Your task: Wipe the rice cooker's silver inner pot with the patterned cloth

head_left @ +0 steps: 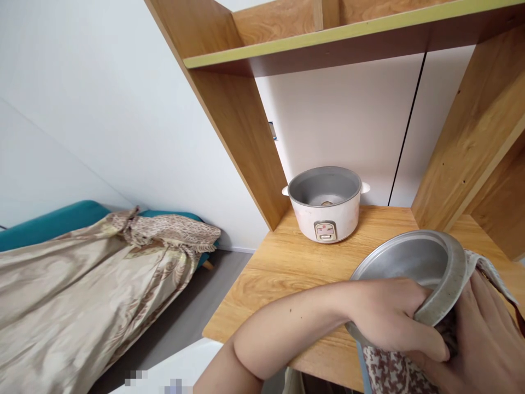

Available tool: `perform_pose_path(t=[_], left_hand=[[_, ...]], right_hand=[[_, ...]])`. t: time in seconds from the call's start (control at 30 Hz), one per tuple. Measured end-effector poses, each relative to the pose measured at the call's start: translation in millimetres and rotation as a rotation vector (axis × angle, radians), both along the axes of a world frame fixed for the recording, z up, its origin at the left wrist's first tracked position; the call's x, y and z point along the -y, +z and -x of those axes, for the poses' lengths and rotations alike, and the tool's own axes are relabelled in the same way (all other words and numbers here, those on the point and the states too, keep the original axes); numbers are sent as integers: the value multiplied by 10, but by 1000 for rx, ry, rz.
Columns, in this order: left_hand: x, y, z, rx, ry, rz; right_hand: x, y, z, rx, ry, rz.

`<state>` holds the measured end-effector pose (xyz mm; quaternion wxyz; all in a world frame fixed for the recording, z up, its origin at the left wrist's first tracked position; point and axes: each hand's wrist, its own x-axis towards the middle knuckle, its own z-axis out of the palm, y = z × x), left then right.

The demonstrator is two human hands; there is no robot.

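A metal inner pot is tilted at the lower right, its mouth facing up and to the left. My left hand reaches across from the lower left and grips the near rim, fingers inside the pot and thumb outside. Against the pot's outer right side lies my right hand, pressing a patterned cloth to it. Part of that cloth shows past the fingertips and below my left hand. The pot's base is hidden.
A white rice cooker body, without a lid, stands at the back of the wooden desk. Above runs a shelf between wooden uprights. To the left, a teal sofa is draped with a beige cover.
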<state>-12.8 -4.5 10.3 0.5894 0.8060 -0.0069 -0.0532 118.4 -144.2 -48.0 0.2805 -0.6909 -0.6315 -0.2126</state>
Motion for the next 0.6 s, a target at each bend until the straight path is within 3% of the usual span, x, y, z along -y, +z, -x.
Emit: perform_pose_path(t=[0.2, 0.6], left_hand=[[-10, 20, 3, -4, -19, 17], [-21, 32, -14, -67, 20, -17]], right_hand=[[9, 100, -24, -14, 13, 6], [-8, 25, 132, 141, -8, -57]])
